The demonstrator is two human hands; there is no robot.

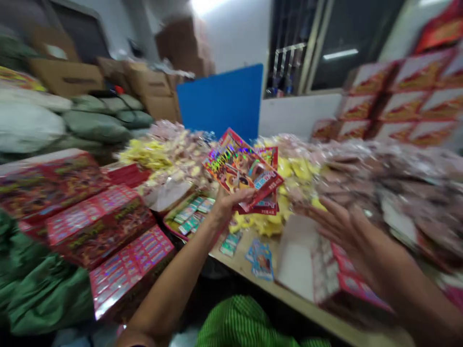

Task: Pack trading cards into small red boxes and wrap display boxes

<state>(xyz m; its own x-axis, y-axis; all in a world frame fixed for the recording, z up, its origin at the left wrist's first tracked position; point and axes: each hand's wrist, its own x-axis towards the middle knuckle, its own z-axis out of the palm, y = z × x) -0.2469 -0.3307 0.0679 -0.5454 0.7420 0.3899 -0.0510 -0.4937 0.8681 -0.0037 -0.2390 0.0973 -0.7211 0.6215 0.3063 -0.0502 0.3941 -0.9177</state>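
My left hand is closed on a fan of shiny red printed packets, with the thumb across the lower edge. Cartoon-like pictures and rainbow glints show on the front packet. To the right, my right hand is blurred by motion, its fingers stretched out with nothing visible in them. Below that hand stands an opened carton with small red-and-white packs along its right side. Blue cards and a green card pack lie on the table between my hands.
A tray of green card packs sits left of centre. Bagged yellow pieces and bagged brownish pieces are heaped behind. Red display boxes stand at the left, stacked cartons at the right. A blue panel rises at the back.
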